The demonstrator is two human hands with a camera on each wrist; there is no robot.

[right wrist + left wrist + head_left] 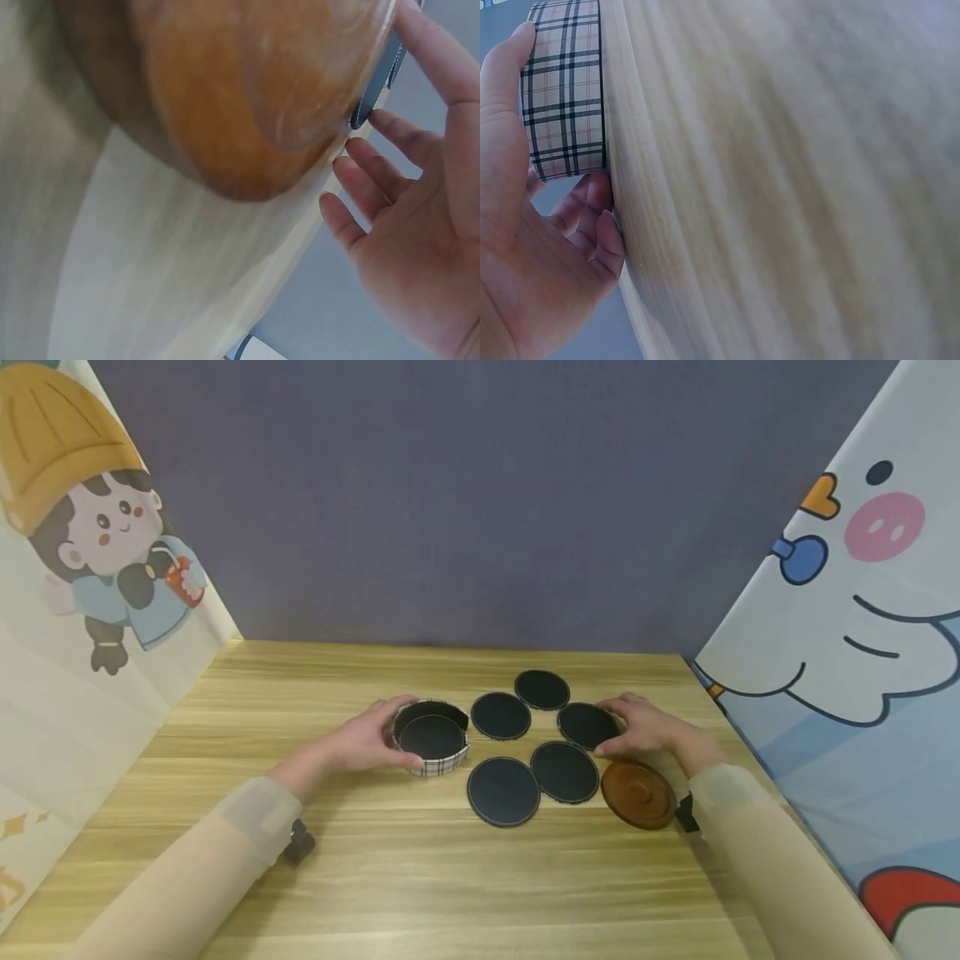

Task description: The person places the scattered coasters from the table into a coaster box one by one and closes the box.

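Note:
In the head view my left hand (372, 737) grips the side of a round coaster holder (447, 766), thumb near and fingers on the far side. The holder has a plaid outer wall, a black inside and a gap in its right wall; the left wrist view shows the plaid wall (564, 90) beside my thumb. My right hand (643, 727) spans the right part of a round black coaster (585, 725), its spread fingertips at the rim. From the right wrist, the coaster's edge (365, 105) shows at the fingertips, with the fingers mostly straight.
Several more black coasters lie flat between the hands, among them a far one (542, 690) and a near one (503, 791). A brown round lid-like disc (637, 793) with a raised centre sits beneath my right wrist. A grey wall (465, 527) stands behind the wooden table (450, 885).

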